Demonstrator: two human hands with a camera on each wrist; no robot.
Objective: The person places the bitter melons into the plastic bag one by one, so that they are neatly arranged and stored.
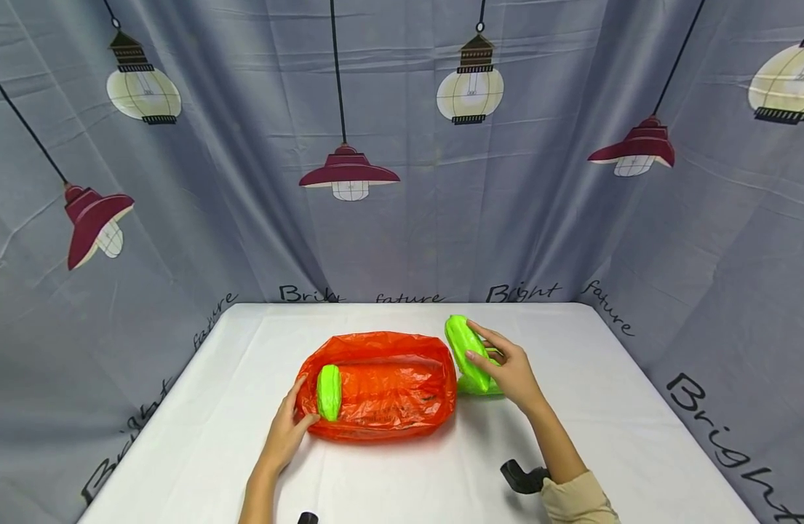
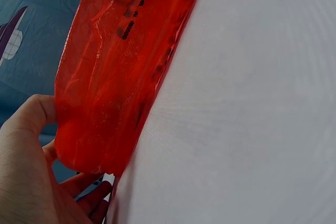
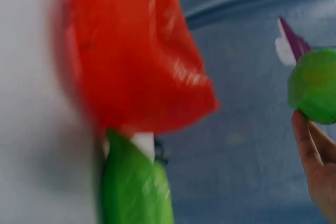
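Observation:
A red plastic bag [image 1: 388, 426] stands on the white table with its mouth spread wide, and a bright green oblong thing [image 1: 329, 393] lies inside at its left end. My left hand [image 1: 287, 429] grips the bag's left end; in the left wrist view the thumb and fingers lie around the bag's edge. To the right of the bag, my right hand [image 1: 509, 369] holds a second shiny green oblong thing [image 1: 466, 342], raised and tilted. Below it another green oblong thing [image 1: 475, 386] rests on the table, partly hidden by the held one and the hand.
The white table [image 1: 198, 437] ends at a grey curtain [image 1: 402, 240] printed with lamps and lettering. A black curved piece [image 1: 522, 477] shows beside the right wrist, and a small black piece [image 1: 307, 518] at the bottom edge.

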